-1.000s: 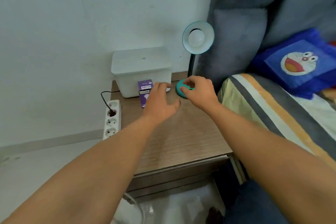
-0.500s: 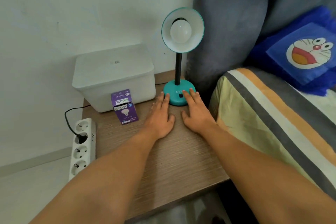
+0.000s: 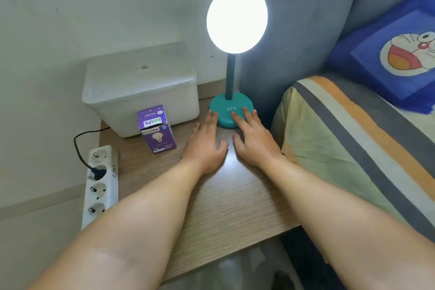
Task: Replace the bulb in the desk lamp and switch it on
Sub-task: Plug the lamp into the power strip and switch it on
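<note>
- Lamp (image 3: 231,110) stands at back right of the table (image 3: 230,207), base just beside the bed (image 3: 353,139); head faces the camera, lit, glare hides the bulb.
- Left hand (image 3: 207,143): flat, palm down on the table, fingers spread, fingertips touching the base edge; holds nothing.
- Right hand (image 3: 253,139): flat, open, fingers resting on the base front near the "ATN" mark; holds nothing. Switch is hidden under the fingers.
- Bulb box (image 3: 157,129) stands left of the hands, against the bin (image 3: 141,92).
- Judgement: switch-on step appears done, task essentially complete.
- Next: lift both hands clear without shifting the base.

Bare forearms, no sleeves; both hands (image 3: 229,142) ringless.
</note>
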